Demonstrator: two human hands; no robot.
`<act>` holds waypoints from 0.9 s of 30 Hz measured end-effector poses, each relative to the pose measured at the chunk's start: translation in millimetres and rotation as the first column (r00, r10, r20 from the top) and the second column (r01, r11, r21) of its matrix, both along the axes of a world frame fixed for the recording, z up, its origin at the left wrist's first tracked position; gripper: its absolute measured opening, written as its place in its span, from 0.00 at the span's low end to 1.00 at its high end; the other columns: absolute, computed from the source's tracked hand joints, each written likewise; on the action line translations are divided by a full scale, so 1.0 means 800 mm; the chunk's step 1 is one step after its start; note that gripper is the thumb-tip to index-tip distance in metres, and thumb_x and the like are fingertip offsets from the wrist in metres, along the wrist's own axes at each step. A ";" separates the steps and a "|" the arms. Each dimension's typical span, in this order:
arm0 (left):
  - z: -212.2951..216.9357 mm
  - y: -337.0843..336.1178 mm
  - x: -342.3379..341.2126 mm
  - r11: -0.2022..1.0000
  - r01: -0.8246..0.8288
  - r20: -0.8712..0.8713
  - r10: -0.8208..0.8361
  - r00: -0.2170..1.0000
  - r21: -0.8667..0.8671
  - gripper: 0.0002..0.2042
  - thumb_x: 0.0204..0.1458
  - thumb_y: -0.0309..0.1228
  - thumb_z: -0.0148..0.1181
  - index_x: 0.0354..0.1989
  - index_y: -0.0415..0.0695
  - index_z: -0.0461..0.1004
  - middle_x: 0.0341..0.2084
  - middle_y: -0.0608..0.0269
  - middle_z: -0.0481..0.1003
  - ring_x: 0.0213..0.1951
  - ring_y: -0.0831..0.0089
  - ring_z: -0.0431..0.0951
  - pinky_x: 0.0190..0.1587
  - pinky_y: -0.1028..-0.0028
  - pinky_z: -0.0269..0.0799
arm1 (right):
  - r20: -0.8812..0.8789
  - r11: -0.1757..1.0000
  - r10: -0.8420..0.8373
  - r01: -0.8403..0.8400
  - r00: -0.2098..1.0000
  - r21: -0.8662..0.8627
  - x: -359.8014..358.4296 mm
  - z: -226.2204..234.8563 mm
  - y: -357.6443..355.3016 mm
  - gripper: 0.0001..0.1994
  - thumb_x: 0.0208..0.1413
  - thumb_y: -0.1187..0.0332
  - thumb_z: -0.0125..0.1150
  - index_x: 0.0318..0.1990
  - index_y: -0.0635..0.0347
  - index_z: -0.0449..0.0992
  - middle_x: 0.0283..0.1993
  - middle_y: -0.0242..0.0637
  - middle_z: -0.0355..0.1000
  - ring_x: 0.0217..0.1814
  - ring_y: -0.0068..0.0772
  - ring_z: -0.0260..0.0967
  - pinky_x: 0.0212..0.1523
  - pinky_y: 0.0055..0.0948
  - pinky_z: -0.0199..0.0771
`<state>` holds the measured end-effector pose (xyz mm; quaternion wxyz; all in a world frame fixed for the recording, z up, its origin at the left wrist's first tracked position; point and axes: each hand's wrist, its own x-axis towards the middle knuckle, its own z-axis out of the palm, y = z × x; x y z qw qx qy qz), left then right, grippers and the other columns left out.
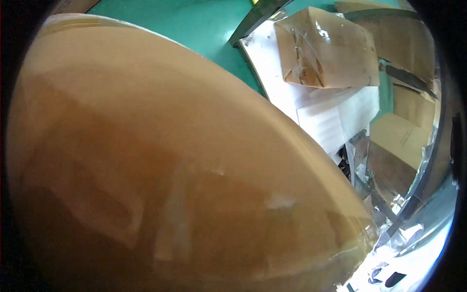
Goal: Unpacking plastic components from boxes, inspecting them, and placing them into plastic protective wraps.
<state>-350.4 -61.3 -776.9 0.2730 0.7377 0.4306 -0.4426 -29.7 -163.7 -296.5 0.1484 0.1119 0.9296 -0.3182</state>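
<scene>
A large brown cardboard box point(160, 165) fills most of the picture, very close to the camera, its flat side with clear tape strips facing me. It hides everything beneath it. Neither my left hand nor my right hand shows anywhere; both are hidden behind the box or out of the picture.
Beyond the box lies a green floor point(194, 24). At the upper right a smaller taped cardboard box point(326, 48) rests on white foam sheets point(335, 112). More cardboard boxes point(401, 131) stand at the right, beside a dark metal frame point(413, 194) and scraps of plastic.
</scene>
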 end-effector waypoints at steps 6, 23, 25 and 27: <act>0.051 0.048 -0.009 0.921 -0.042 0.444 0.226 0.867 -0.386 0.21 0.55 0.32 0.43 0.59 0.47 0.61 0.58 0.57 0.62 0.59 0.60 0.62 0.55 0.49 0.57 | -0.112 0.241 -0.964 0.970 0.241 0.015 -0.062 -0.022 -0.093 0.10 0.30 0.79 0.53 0.25 0.57 0.76 0.19 0.38 0.70 0.18 0.35 0.67 0.24 0.28 0.68; 0.518 -0.043 -0.215 0.201 -0.969 0.747 0.664 0.025 -0.146 0.16 0.40 0.22 0.49 0.39 0.45 0.75 0.28 0.62 0.75 0.29 0.67 0.76 0.34 0.71 0.72 | 0.077 0.044 -0.995 0.965 0.066 -0.258 -0.103 0.054 -0.077 0.20 0.49 0.71 0.61 0.52 0.53 0.68 0.21 0.28 0.66 0.23 0.17 0.62 0.27 0.20 0.66; 0.564 -0.072 -0.228 -0.159 -0.776 0.584 0.572 -0.576 -0.610 0.14 0.43 0.20 0.47 0.39 0.42 0.73 0.26 0.68 0.74 0.25 0.71 0.74 0.30 0.69 0.74 | 0.113 0.054 -0.989 0.950 0.093 -0.309 -0.099 0.065 -0.100 0.24 0.47 0.66 0.62 0.55 0.49 0.66 0.30 0.35 0.72 0.29 0.28 0.70 0.32 0.25 0.71; 0.608 -0.101 -0.235 -0.150 -0.732 0.545 0.573 -0.612 -0.664 0.13 0.50 0.23 0.45 0.43 0.43 0.70 0.32 0.67 0.75 0.31 0.69 0.75 0.36 0.65 0.74 | 0.018 -0.007 -1.000 0.899 0.001 -0.437 -0.093 0.075 -0.129 0.25 0.48 0.66 0.62 0.55 0.54 0.65 0.36 0.37 0.72 0.35 0.27 0.70 0.35 0.26 0.72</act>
